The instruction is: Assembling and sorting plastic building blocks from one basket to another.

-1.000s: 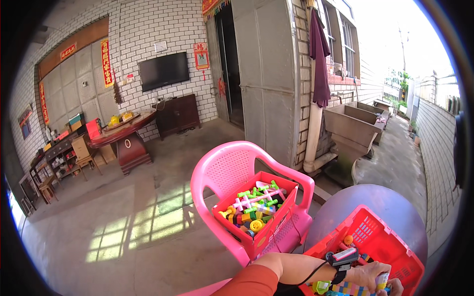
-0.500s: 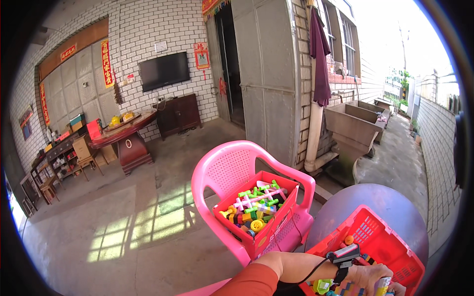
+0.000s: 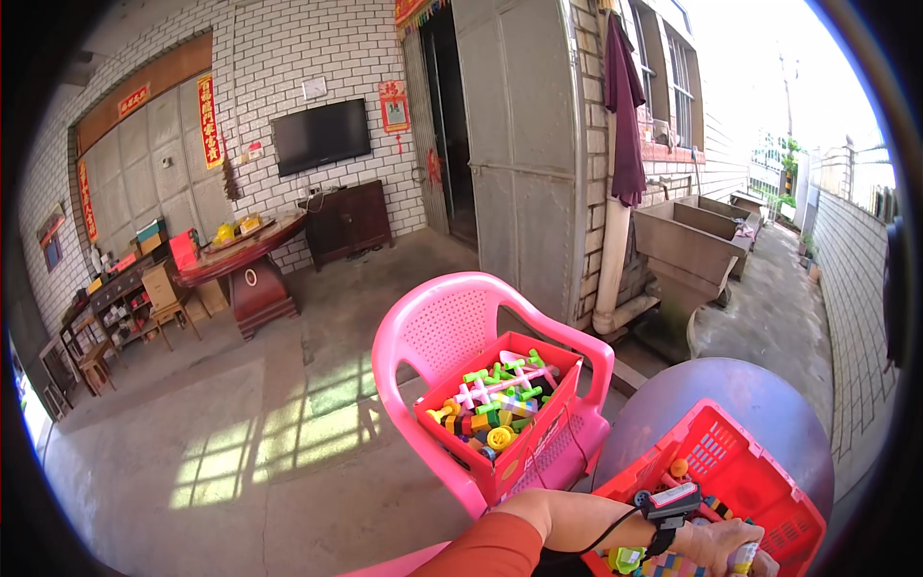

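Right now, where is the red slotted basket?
In the head view, the basket is at the lower right, right of the pink chair, overlapping the round bluish-grey surface, with the left hand over its near part.

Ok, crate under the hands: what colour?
Crate is red; best seen in the head view.

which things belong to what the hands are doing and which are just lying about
In use:
small pale-and-yellow plastic piece, held
red perforated plastic crate
perhaps red rectangular box of colourful pieces

Just about:
black flat television
dark purple hanging cloth
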{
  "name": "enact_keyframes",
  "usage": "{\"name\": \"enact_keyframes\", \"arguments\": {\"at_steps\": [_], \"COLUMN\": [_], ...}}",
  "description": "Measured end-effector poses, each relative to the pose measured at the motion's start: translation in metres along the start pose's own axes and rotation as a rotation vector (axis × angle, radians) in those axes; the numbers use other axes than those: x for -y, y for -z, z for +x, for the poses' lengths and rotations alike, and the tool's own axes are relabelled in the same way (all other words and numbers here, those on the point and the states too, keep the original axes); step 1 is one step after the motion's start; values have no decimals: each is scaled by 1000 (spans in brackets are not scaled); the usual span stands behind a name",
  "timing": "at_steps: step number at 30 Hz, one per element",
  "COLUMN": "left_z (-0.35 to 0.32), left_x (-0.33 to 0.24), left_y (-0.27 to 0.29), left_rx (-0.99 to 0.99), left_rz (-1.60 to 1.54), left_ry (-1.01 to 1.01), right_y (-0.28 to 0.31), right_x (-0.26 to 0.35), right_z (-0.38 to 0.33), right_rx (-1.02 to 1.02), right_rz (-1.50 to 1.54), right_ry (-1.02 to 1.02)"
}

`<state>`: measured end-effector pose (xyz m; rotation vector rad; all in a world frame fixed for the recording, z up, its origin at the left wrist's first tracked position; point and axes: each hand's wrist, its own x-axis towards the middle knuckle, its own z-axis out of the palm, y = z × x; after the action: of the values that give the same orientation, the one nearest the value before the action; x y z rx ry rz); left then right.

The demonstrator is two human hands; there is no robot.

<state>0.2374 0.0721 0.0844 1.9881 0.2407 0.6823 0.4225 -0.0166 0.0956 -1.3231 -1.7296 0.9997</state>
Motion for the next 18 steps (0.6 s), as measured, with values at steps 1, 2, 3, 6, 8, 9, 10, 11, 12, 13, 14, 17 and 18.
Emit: {"name": "enact_keyframes", "arguments": {"at_steps": [1, 2, 3, 6, 8, 9, 10, 11, 12, 13, 14, 17, 18], "left_z": [0, 1, 1, 4, 2, 2, 2, 2, 3, 2, 1, 2, 2], "left_x": [4, 10, 17, 16, -2, -3, -2, 1, 4, 6, 8, 11, 11], "left_y": [0, 0, 0, 0, 5, 2, 0, -1, -3, -3, -2, -2, -1], "left_rx": [29, 56, 81, 165, 38, 22, 38, 51, 70, 86, 101, 156, 176], "left_rz": [-95, -190, -285, -484, -173, -92, -79, -86, -100, -120, -143, -201, -214], "left_ry": [12, 25, 38, 53, -26, -29, -15, 3, 20, 33, 48, 95, 112], "right_y": [1, 3, 5, 16, 18, 17, 14, 7, 0, -4, -6, -6, -3], "right_x": [0, 0, -2, -17, -22, -23, -21, -14, -7, 2, 8, 13, 5], "right_z": [-1, -2, -3, -7, -7, -8, -6, -2, 2, 6, 8, 6, 4], "right_rx": [3, 24, 47, -12, -90, -166, -164, -124, -85, -66, -63, -47, -101], "right_rz": [-1, 153, 306, 254, 1, -253, -253, -327, -400, -398, -397, -378, -398], "right_ry": [2, -57, -117, -110, -16, 81, 81, 148, 215, 262, 262, 237, 197]}}
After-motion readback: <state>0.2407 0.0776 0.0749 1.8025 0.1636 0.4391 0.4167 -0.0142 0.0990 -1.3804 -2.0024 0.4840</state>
